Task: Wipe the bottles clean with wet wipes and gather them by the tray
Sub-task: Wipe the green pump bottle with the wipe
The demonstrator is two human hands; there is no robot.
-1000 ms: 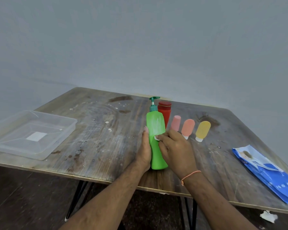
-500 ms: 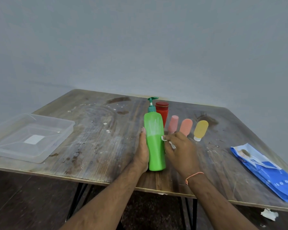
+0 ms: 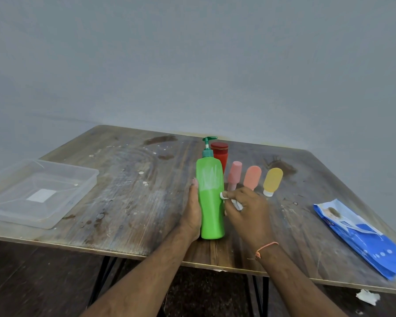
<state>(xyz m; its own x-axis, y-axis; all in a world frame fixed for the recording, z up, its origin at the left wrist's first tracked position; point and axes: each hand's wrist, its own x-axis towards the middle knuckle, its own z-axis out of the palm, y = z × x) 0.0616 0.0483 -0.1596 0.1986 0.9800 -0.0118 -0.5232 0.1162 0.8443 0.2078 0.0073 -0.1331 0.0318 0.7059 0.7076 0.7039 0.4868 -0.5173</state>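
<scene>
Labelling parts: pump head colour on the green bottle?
Teal-green pump head, darker than the bright green bottle; head view.

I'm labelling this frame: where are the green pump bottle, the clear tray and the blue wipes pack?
green pump bottle (image 3: pixel 211 202): head view, mid body.
clear tray (image 3: pixel 78 197): head view, right wall.
blue wipes pack (image 3: pixel 370 243): head view, blue front.

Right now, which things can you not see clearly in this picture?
Head view only:
- Left hand fingers: hidden behind the green bottle.
- Wet wipe: mostly covered by the right hand.
- Blue wipes pack: print too blurred to read.
- Red bottle: lower part hidden by the green bottle.
</scene>
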